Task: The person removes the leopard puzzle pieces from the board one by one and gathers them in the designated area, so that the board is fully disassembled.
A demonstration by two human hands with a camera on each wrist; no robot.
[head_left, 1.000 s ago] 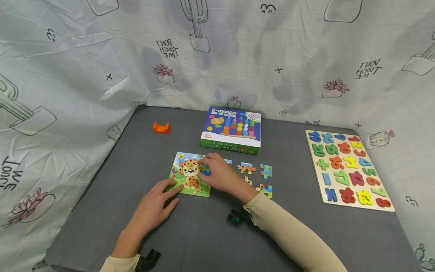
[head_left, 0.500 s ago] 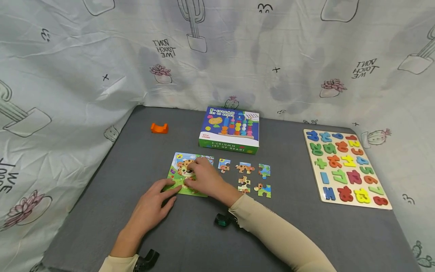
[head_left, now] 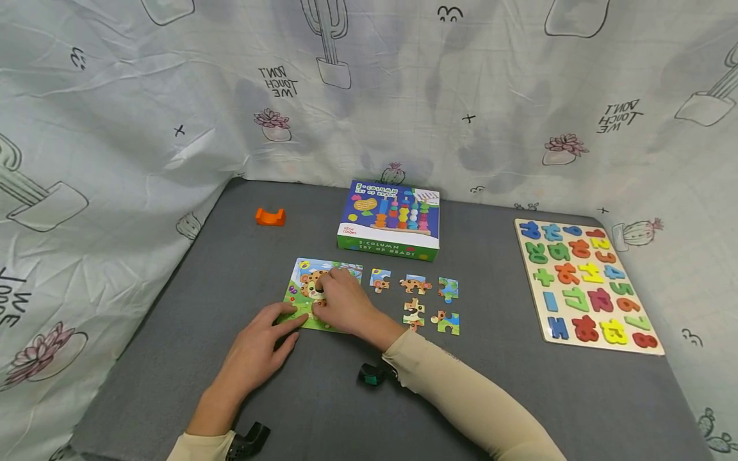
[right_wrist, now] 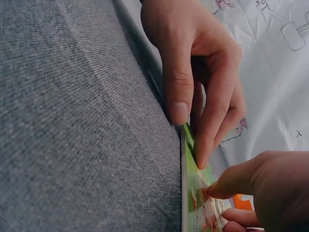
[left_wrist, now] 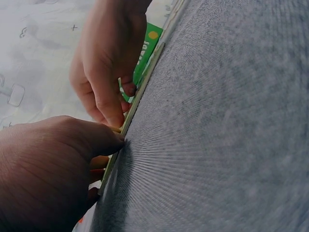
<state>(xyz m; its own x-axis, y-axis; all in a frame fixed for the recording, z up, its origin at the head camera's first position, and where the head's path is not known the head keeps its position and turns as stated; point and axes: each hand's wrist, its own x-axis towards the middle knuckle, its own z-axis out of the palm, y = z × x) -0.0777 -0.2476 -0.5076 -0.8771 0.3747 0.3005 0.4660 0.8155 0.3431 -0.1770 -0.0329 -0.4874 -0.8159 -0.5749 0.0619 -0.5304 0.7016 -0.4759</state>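
A leopard puzzle board [head_left: 294,291] lies flat on the grey table. My left hand [head_left: 259,346] rests at its near left corner, with fingertips on the green part and the thumb beside the near edge. My right hand [head_left: 348,304] leans over the middle of the board, thumb and forefinger spread apart and touching the picture, which it partly covers. In the left wrist view, the right fingertips meet the top of the board just past the left hand [left_wrist: 53,164]. To the right lie several loose puzzle pieces, among them a spotted piece [head_left: 416,285] and a blue-green piece [head_left: 448,289].
Behind the board stands a bead-set box [head_left: 389,221]. An orange curved block [head_left: 270,217] sits at the back left. A wooden tray of coloured letters and numbers [head_left: 590,288] lies at the right. Printed cloth [head_left: 369,96] hangs behind the grey table [head_left: 478,397].
My right hand has moved left from the board's right side to its middle, uncovering the loose pieces and the board's right edge. The left hand stays at the corner.
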